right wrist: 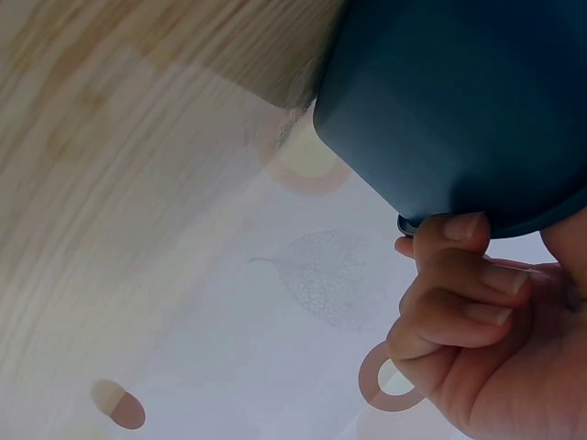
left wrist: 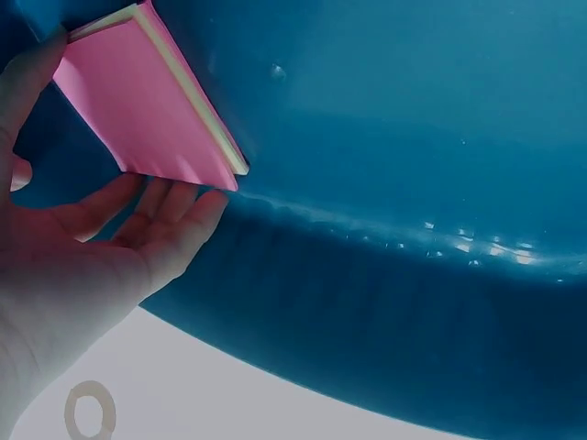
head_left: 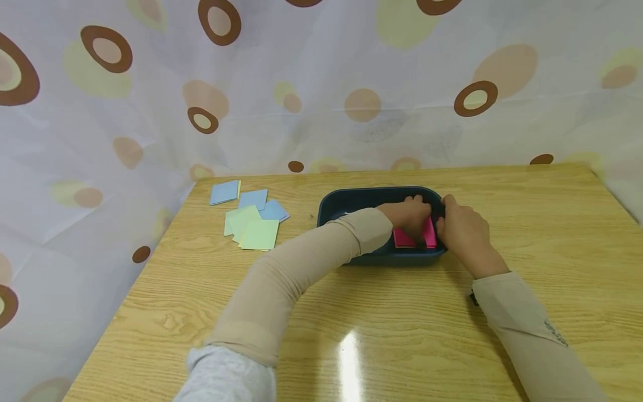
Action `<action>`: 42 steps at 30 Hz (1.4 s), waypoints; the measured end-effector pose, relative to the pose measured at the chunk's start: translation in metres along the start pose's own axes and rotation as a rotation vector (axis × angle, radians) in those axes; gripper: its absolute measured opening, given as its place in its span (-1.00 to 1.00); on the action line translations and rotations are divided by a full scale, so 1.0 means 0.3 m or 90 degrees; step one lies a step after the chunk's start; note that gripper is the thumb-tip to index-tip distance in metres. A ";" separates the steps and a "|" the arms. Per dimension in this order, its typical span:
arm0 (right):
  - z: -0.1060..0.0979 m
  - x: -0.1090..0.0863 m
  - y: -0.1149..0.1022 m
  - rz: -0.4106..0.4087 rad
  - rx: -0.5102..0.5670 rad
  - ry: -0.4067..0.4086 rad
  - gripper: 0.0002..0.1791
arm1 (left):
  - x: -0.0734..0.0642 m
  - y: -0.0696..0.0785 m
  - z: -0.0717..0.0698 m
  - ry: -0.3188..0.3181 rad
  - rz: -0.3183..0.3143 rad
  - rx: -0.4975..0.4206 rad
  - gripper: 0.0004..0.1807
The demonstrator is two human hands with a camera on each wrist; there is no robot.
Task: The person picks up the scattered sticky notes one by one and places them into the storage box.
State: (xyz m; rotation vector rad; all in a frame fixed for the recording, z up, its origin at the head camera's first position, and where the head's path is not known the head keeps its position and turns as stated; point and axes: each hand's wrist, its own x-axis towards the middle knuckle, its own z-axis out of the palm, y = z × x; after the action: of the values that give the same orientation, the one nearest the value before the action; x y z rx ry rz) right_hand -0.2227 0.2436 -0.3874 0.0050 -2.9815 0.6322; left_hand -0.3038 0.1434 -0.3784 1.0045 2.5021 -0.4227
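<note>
A dark blue plastic bin (head_left: 387,259) stands near the back of the table. Inside its right end lies a small stack of pink sticky notes (head_left: 403,239), with a pale yellow layer along its edge in the left wrist view. My left hand (head_left: 409,215) reaches into the bin and holds the pink stack (left wrist: 142,105) by its edges, thumb on one side and fingers on another. My right hand (head_left: 464,231) grips the bin's right end; in the right wrist view its curled fingers (right wrist: 459,307) press against the outside just under the rim.
On the table's left lie blue notes (head_left: 224,192) and overlapping pale green notes (head_left: 260,234). A curtain with brown and yellow ovals (head_left: 363,105) hangs behind the wooden table (head_left: 382,324). My left forearm crosses in front of the bin's left part.
</note>
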 end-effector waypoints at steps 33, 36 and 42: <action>-0.030 0.000 0.083 0.017 -0.006 -0.015 -0.52 | -0.554 -0.782 0.237 0.251 -0.065 -0.409 -0.68; -0.028 -0.001 0.086 0.015 -0.005 -0.011 -0.52 | -0.566 -0.816 0.313 0.237 -0.066 -0.391 -0.70; -0.024 -0.002 0.090 0.005 -0.007 0.002 -0.54 | -0.578 -0.817 0.418 0.149 -0.053 -0.359 -0.50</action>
State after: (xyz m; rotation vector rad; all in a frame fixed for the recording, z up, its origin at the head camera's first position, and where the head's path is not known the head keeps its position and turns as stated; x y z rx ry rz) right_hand -0.2220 0.2713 -0.3919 -0.0087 -2.9838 0.6166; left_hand -0.3313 -0.1807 -0.3744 0.7524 2.6353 0.3876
